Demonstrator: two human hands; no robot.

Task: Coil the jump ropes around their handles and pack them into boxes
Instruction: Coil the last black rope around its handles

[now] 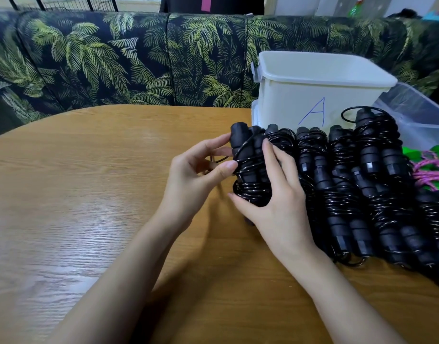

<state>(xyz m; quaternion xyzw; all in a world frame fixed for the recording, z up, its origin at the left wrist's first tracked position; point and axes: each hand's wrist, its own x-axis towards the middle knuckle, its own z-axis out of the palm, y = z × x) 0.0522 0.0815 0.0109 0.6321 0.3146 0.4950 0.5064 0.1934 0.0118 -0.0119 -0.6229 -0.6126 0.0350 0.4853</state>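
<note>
Head view: a wood-grain table (pixel 89 194) with a rounded far edge, glossy beneath the left forearm, stands before a sofa (pixel 114 58) in dark cloth printed with green palm leaves. Black bars show past the sofa's back.

Both hands meet over the table. The right hand (pixel 280 202) grasps a black rope (pixel 250 170) from the front, fingers spread over its coils and thumb at the lower end. The left hand (pixel 196 177) pinches the rope's left side between thumb and forefinger. The rope's handles stand nearly upright, with the cord wound round them.

Just right of the right hand lies a row of coiled ropes (pixel 362 182), partly hidden by that hand and cut off at the frame's edge.

Beyond the fingertips stands a white box (pixel 312 95) marked with a blue "A". A clear bin (pixel 417 112) behind the row is cropped. A pink cord (pixel 429 175) and something green beside it are hard to make out.
</note>
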